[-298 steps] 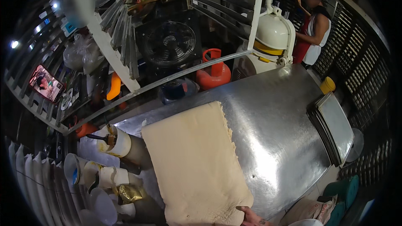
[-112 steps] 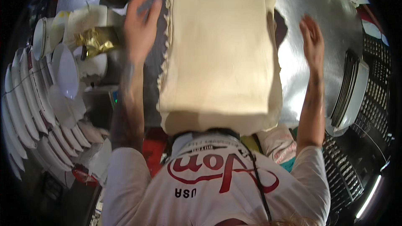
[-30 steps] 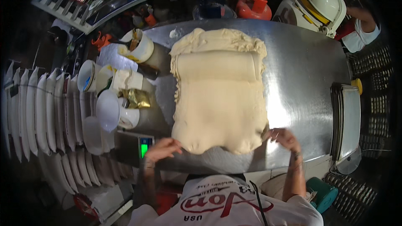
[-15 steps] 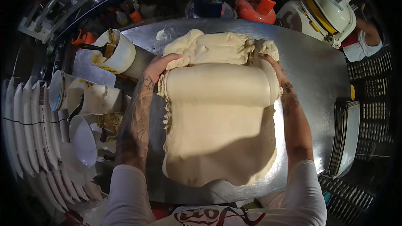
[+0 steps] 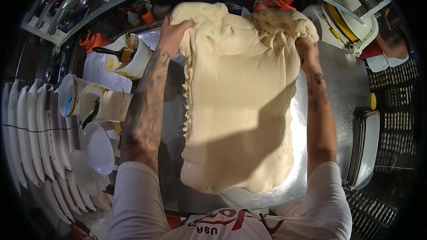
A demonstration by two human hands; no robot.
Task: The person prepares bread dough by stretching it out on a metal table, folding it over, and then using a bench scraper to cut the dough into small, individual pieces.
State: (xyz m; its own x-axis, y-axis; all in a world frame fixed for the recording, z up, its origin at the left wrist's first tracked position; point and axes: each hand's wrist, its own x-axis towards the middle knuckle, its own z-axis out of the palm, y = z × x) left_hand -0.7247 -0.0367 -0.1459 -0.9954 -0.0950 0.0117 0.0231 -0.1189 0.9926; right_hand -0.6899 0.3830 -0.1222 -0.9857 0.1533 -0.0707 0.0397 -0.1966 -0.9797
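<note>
Now, the left hand (image 5: pixel 175 33) is closed on the far left corner of the dough (image 5: pixel 238 106), thumb on top and most fingers hidden beneath. The right hand (image 5: pixel 308 53) is curled around the far right corner, its fingertips out of sight under a ragged lump. Between the two hands the dough bunches into thick folds; from there it hangs toward the person as one broad sheet, its near end lying on the metal table (image 5: pixel 342 80) between the forearms. Left of the left hand stands a white bucket (image 5: pixel 141 62) with a brush (image 5: pixel 127 55) in it; beyond the right hand is a red gas cylinder (image 5: pixel 282 0).

Half a second ago, a smooth fold lay across the dough just nearer than the hands; that fold is gone, and creases run from the grip instead. The bunched end now reaches farther, covering part of the cylinder.
</note>
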